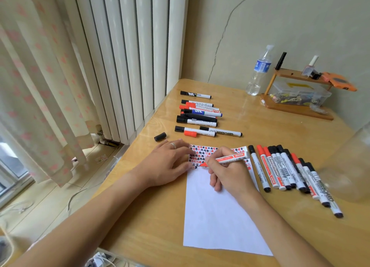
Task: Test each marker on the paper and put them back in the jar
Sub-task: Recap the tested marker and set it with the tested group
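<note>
A white sheet of paper (216,216) lies on the wooden table (260,126), its top strip covered with red and black test marks. My right hand (228,174) grips an uncapped red marker (230,158), tip touching the paper below the marks. My left hand (168,162), wearing a ring, lies flat on the paper's upper left corner. A row of capped red and black markers (290,172) lies right of the paper. Another group of markers (200,116) lies farther back. A clear jar (348,166) stands at the right edge, blurred.
A loose black cap (160,136) lies left of the far markers. At the back right stand a water bottle (259,70) and a wooden rack (296,98) holding a clear plastic box. A radiator (130,56) and a curtain (40,76) line the left side.
</note>
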The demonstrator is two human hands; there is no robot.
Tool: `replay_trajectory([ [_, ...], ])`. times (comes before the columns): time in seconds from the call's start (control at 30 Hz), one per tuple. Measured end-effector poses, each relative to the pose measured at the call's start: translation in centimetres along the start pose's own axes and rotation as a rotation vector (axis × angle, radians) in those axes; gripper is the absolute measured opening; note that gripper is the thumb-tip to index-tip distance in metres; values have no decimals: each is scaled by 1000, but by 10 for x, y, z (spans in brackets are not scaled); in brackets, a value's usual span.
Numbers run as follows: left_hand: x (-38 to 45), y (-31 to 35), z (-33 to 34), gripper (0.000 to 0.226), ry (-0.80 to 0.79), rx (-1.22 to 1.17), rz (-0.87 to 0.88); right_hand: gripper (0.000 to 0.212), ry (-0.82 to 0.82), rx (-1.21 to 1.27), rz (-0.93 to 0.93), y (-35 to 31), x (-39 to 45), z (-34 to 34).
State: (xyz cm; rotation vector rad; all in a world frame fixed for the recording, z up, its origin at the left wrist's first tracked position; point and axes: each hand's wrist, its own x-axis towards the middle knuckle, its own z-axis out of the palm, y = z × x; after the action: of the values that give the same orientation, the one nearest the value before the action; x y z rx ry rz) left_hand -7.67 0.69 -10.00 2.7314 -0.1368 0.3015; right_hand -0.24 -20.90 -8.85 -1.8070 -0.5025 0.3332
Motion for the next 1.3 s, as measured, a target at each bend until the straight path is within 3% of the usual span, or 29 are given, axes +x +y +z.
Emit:
replay_trajectory([
  [0.13,12,1,-11,31,151,86,-37,14,52,0,-52,-2,2,-7],
  [0.33,44,-8,-8,52,58,200,-91,9,-16,10,-69,-3,3,-11],
  [0.53,58,-11,4,41,152,227,-55,14,-22,9,-85,-2,4,-11],
  [0.6,58,-11,5,31,213,226,-51,21,-29,14,-107,-2,3,-11],
  [0.7,55,-10,4,17,238,215,-34,51,-74,-12,-145,0,2,-12],
  [0.77,53,-10,3,14,233,190,-40,60,-79,12,-129,2,4,-12],
  [0.93,40,-4,2,17,255,-5,-81,39,-16,28,-146,1,6,-13],
  [1.03,22,4,8,18,267,-66,-34,23,24,-107,-233,1,6,-16],
  [1.3,15,11,10,16,315,-106,-45,19,157,-494,-351,2,4,-22],
])
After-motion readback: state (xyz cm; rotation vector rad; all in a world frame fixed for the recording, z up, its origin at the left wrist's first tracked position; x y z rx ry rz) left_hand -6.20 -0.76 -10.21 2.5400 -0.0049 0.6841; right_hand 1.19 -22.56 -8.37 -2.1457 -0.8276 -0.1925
